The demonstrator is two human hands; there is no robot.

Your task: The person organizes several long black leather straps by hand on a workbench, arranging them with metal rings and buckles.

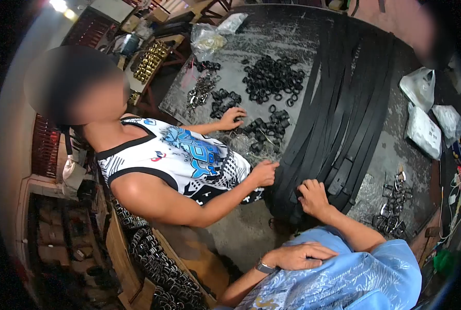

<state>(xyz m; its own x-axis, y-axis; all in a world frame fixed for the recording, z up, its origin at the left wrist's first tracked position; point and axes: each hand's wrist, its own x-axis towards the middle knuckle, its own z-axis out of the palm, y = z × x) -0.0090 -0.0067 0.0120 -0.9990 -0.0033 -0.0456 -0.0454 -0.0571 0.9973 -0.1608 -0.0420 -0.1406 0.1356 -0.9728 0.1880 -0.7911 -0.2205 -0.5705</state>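
Observation:
My left hand (304, 255), with a watch (266, 266) on its wrist, lies flat on my light blue patterned shirt (339, 284) and holds nothing. Over the near ends of a wide bundle of long black belts (339, 103), my right hand (314, 199) has its fingers curled on the belts; its fingertips are partly hidden. Just beside it is a dark buckle end (340, 178). The belts run lengthwise across the worn dark table (277, 28) and droop at its near edge.
A co-worker in a white printed tank top (189, 155) is at left, one hand (264, 173) by the belts. Black rings (274, 77) lie heaped on the table. Metal buckles (393, 206) and plastic bags (424, 129) are at right. Boxed metal buckles (153, 253) stand lower left.

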